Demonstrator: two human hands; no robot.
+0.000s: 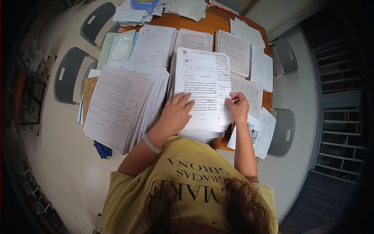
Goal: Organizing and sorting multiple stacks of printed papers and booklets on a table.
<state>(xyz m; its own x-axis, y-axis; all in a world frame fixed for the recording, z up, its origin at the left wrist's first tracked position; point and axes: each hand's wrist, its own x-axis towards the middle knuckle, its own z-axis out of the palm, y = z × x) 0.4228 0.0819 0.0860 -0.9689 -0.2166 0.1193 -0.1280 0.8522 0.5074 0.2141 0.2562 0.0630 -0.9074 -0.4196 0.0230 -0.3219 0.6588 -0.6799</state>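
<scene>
A tall stack of papers [201, 125] stands before me at the table's near edge, its lower sheets fanned out slightly. On top lies a printed answer sheet [200, 84] filled with dense handwriting and bearing a printed code in one corner. My left hand [176, 113] rests palm down on the sheet's lower left part, fingers a little spread. At the right edge, my right hand [239, 106] pinches the sheet's margin between thumb and fingers. Whether it grips one sheet or several cannot be made out. Left of my left hand leans a thick pile of printed papers [117, 102].
More paper piles [233, 49] cover the wooden table [195, 25]. A clear plastic sleeve [121, 46] lies at the left. Grey folding chairs [70, 76] stand on the left, with another chair [282, 133] on the right. A blue pouch [102, 150] shows below the left pile.
</scene>
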